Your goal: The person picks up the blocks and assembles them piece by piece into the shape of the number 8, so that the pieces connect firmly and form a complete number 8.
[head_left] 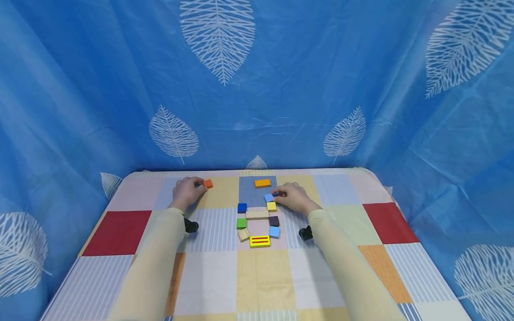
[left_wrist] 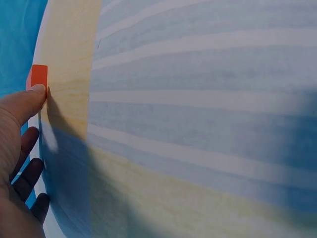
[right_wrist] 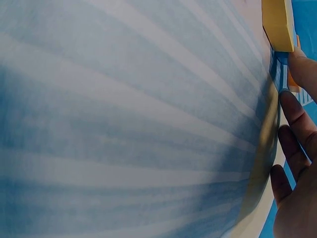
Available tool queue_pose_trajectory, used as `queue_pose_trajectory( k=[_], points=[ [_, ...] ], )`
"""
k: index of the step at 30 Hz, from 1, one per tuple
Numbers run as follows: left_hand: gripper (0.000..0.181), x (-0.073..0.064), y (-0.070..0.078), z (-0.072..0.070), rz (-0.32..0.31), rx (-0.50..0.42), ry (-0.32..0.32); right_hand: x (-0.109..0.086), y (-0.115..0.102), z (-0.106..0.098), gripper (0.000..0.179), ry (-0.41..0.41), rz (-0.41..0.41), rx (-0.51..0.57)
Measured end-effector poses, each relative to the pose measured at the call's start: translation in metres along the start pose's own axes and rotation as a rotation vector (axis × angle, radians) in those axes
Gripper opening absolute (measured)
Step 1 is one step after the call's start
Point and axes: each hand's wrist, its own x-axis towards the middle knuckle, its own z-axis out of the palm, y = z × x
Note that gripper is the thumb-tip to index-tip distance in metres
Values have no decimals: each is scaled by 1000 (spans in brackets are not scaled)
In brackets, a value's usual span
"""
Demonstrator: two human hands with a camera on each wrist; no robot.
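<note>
At the left, my left hand [head_left: 187,192] pinches a small orange-red block [head_left: 208,183] by thumb and fingers; the left wrist view shows the thumb against this block [left_wrist: 39,74]. My right hand [head_left: 295,197] holds a light blue block [head_left: 268,198] between thumb and fingertips, right behind a yellow block [head_left: 271,206]. In the right wrist view, the yellow block [right_wrist: 277,25] largely hides the blue one. Nearby stand a dark blue block [head_left: 242,208], a long pale wooden block [head_left: 257,215], a green block [head_left: 241,224] and a black block [head_left: 274,221].
Closer to me lie a small wooden block [head_left: 243,235], a yellow block with red stripes [head_left: 259,241] and another light blue block [head_left: 274,232]. An orange block [head_left: 263,183] lies near the far edge. A patchwork cloth [head_left: 261,276] covers the table; blue curtains [head_left: 281,89] surround it.
</note>
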Motion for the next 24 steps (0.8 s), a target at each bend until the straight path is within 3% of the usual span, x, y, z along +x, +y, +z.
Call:
queue_pose_trajectory(
  k=[12,24],
  points=[
    [40,-1,-3,0,73,24,14,0,1,-1,30,2,-9,-5],
    [40,-3,2,0,182,-2,-41,-1,1,1,30,4,-13,-13]
  ],
)
